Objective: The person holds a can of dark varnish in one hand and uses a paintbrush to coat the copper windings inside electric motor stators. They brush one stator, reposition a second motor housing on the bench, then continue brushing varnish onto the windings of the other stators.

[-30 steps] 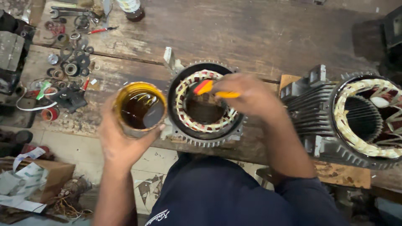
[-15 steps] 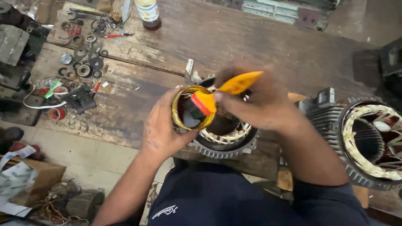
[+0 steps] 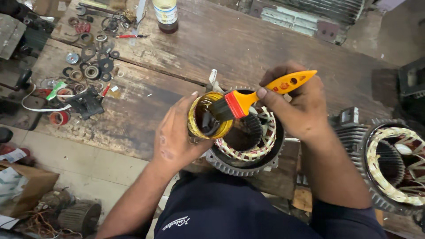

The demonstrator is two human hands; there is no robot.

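I see the left hand (image 3: 177, 137) wrapped around a small round yellow tin of dark amber liquid (image 3: 207, 116), fingers closed firm on its side, mouth tilted toward the right. The tin is held up over the near edge of the worn wooden workbench (image 3: 248, 48), just above and left of a round grey motor stator with red-and-white windings (image 3: 248, 141).

The right hand (image 3: 296, 106) pinches a flat paintbrush with orange plastic handle, red ferrule and black bristles (image 3: 252, 98); thumb on top, fingers curled shut beneath. The bristles sit inside the tin's mouth, touching the liquid or its rim; which, I cannot tell.

A second, larger finned stator with pale windings (image 3: 394, 168) stands well to the right. Bearings and washers (image 3: 88, 62) lie scattered at far left, and a brown bottle (image 3: 166, 15) stands at the bench's far side.
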